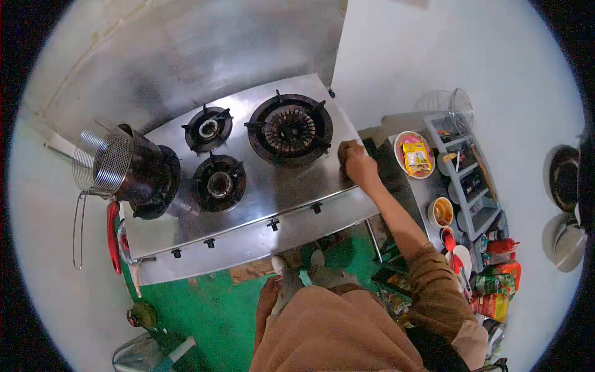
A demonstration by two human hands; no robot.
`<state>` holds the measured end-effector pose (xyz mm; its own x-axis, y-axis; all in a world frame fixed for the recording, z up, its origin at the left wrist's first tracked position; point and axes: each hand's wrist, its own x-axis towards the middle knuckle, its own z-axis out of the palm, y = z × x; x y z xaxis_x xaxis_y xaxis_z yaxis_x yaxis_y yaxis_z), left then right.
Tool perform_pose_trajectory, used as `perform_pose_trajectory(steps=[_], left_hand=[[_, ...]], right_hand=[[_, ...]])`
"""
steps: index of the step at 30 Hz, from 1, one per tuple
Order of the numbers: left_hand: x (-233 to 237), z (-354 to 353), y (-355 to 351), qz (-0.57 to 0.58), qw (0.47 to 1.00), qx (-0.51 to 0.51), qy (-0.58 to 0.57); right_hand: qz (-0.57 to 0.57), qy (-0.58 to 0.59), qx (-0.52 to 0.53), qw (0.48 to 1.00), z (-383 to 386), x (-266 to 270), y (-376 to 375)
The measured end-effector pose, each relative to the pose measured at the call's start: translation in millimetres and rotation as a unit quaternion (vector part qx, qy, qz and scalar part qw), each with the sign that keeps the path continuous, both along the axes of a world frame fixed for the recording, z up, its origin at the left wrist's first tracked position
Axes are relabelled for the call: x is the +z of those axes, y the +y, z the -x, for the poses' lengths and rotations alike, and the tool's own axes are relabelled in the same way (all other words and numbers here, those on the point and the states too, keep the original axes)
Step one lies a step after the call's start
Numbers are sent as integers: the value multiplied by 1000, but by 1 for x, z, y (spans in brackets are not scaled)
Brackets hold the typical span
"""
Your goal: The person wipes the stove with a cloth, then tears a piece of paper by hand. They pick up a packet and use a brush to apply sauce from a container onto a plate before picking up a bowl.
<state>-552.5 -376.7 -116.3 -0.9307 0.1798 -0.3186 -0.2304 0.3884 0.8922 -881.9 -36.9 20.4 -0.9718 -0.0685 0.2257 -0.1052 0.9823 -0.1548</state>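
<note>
My right hand (pixel 361 165) is at the right end of the steel stove top (pixel 273 186), beside the large burner (pixel 290 129). Its fingers are curled down over a small dark brown thing (pixel 344 154) pressed against the metal; I cannot make out what it is. My left hand (pixel 270 292) hangs low beside my body, in front of the stove and apart from it. Its fingers are too small and dim to read. Two smaller burners, one at the back (pixel 209 128) and one at the front (pixel 219 184), stand to the left of the large one.
A dark pot (pixel 137 170) with a wire strainer (pixel 105 162) stands on the stove's left end. To the right are a plate with yellow packets (pixel 416 157), a cup of orange-brown paste (pixel 441 212), a grey divided rack (pixel 466 186) and several bottles and packets. Green floor (pixel 211 304) lies below.
</note>
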Motion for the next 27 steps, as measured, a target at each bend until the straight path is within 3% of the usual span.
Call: perform_pose_trajectory(steps=[2, 4, 7, 9, 14, 16, 17, 19, 20, 21, 22, 23, 24, 27], left_hand=[[-1, -23, 1, 37, 999, -9, 33], [1, -43, 8, -71, 966, 165, -188], [-1, -57, 11, -81, 943, 198, -254], [-7, -56, 13, -84, 944, 198, -251], [-16, -27, 15, -70, 968, 140, -198], [-13, -14, 18, -140, 970, 161, -116], [-10, -10, 13, -137, 971, 159, -113], [-7, -6, 6, -21, 995, 72, -61], [-7, -8, 6, -21, 995, 74, -62], [-10, -13, 4, -71, 982, 132, -116], [-13, -20, 3, -122, 959, 190, -170], [-19, -29, 1, -124, 958, 193, -172], [-22, -36, -1, -144, 948, 211, -190], [-28, -49, -4, -131, 938, 228, -225]], right_hand=[[-4, 17, -12, 1000, 6, -5, -9], [-9, 36, -25, 999, 7, -4, -30], [-20, 0, -12, 1000, -11, -4, -64], [53, -11, 88, 995, -22, -3, -79], [99, -148, 107, 978, -44, 15, -121], [289, -226, 317, 874, -39, 8, -115], [372, -305, 338, 809, -36, 6, -105], [340, 18, 428, 837, -22, -37, -66], [417, -121, 258, 863, -13, -36, -46], [472, -254, 73, 841, -3, -25, -29], [394, -160, 40, 904, -1, -14, -8], [240, -50, -34, 969, -3, -2, 0], [154, 21, -12, 988, -8, 12, 5], [139, 44, -1, 989, -17, -5, -24]])
